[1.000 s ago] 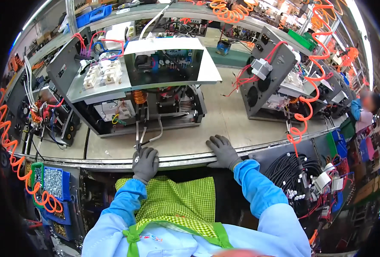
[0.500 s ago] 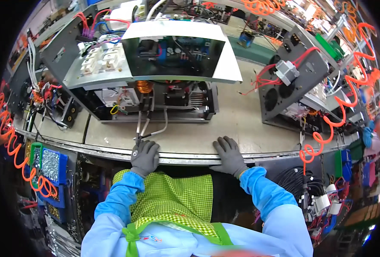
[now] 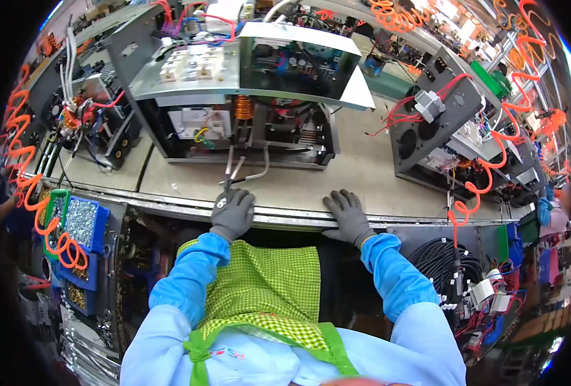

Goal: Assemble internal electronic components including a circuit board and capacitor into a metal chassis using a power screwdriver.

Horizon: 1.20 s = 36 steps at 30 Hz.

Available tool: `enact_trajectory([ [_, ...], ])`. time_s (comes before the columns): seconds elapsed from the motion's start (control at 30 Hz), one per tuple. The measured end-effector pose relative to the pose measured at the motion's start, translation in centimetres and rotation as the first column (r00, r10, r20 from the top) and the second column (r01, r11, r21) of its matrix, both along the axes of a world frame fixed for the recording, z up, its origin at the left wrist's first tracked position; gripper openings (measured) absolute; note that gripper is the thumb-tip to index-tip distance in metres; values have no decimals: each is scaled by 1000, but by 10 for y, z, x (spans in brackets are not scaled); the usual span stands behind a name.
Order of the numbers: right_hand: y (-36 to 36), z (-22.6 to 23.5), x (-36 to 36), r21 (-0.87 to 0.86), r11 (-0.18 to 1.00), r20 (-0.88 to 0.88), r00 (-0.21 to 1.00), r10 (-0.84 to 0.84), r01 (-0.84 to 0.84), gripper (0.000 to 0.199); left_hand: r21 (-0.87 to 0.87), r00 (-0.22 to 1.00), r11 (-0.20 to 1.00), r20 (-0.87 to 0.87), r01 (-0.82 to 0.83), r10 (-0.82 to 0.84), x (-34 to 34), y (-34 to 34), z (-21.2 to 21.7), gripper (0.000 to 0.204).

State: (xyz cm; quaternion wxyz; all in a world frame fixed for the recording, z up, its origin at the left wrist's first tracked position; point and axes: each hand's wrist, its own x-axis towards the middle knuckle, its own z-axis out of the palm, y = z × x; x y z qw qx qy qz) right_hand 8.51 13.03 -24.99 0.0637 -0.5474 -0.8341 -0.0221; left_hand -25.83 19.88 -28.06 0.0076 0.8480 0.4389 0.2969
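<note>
My left hand (image 3: 233, 213), in a grey glove, is closed at the bench's front edge around the end of the grey cables (image 3: 230, 174). A small pale ring shows at its fingers, probably a cable lug. These cables hang out of the open electrical cabinet (image 3: 247, 162) in front of me, beneath a copper coil (image 3: 244, 107). My right hand (image 3: 348, 217), gloved as well, lies flat on the bench edge with fingers spread and holds nothing. On top of the cabinet are white terminal blocks (image 3: 203, 67) and a tilted shiny panel (image 3: 298, 67).
A second cabinet with red wires (image 3: 404, 145) stands on the right of the bench (image 3: 375, 186). At left is another wired unit (image 3: 83, 122). Orange coiled hoses (image 3: 485, 174) hang on both sides. Blue screw bins (image 3: 83, 225) and a black cable bundle (image 3: 449, 260) sit below bench level.
The whole view has shifted, with the bench, cabinet and both hands now higher in the picture. My left hand stays by the cable end and my right hand stays on the edge.
</note>
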Motion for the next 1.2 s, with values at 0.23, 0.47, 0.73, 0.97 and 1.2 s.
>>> enact_trajectory([
  [0.23,3,-11,-43,58,992,-52,993,-109,112,93,139,938,984,311,112,-150,16,-27,-3,32],
  [0.47,16,-7,-88,67,995,-39,996,-76,79,92,-293,810,818,496,495,-312,22,-127,-100,44],
  [0.73,17,0,-92,74,992,-12,995,-101,102,93,-895,736,43,392,445,552,21,-103,-213,45],
  [0.97,19,-1,-93,61,993,-5,994,-105,105,94,-858,803,-40,461,512,377,32,-118,-198,40],
  [1.2,19,1,-94,73,992,14,994,-108,106,93,-813,720,-3,514,582,467,29,-105,-199,39],
])
